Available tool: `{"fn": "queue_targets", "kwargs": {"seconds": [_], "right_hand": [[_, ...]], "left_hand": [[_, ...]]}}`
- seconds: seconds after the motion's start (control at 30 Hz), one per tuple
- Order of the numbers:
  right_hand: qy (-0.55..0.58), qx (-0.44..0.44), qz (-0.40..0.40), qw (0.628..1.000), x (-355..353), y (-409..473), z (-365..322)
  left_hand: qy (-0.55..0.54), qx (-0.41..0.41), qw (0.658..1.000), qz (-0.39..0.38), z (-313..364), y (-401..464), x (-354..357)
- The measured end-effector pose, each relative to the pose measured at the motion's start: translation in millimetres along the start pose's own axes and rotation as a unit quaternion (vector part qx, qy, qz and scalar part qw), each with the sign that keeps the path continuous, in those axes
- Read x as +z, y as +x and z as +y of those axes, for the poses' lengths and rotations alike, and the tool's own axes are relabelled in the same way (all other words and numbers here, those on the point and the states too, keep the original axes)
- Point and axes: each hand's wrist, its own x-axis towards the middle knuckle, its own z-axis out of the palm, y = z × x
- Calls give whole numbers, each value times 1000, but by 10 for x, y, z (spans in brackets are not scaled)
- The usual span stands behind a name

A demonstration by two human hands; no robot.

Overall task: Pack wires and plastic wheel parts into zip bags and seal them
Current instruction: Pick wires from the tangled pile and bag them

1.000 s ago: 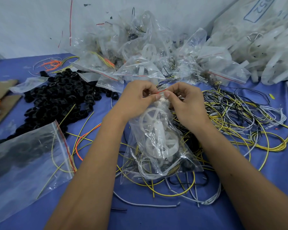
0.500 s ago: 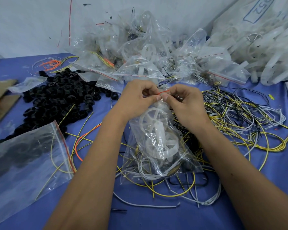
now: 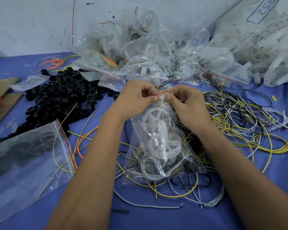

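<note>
Fingertips are partly hidden behind the zip bag (image 3: 160,146), whose seal is hard to judge. The bag, holding white plastic wheels (image 3: 165,145) and wires, hangs below both hands over loose wires (image 3: 239,123). The left hand (image 3: 135,98) and right hand (image 3: 188,102), knuckles raised, pinch its red-striped top edge.

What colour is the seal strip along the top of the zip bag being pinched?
Red, seen in the head view: the seal strip runs between the left hand and right hand.

Left grip (image 3: 136,98) and right grip (image 3: 184,100) pinched, thumbs nearly meeting
</note>
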Motion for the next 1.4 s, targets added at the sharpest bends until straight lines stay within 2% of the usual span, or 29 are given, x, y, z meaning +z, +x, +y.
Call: {"fn": "queue_targets", "kwargs": {"seconds": [0.4, 0.8, 1.4], "right_hand": [[37, 6, -12, 999, 4, -19, -19], [2, -2, 27, 1000, 1, -8, -22], [34, 20, -26, 999, -4, -39, -57]], "left_hand": [[-2, 24, 1000, -6, 28, 19, 59], [4, 1, 1000, 19, -10, 7, 32], [-15, 36, 999, -19, -11, 4, 17]]}}
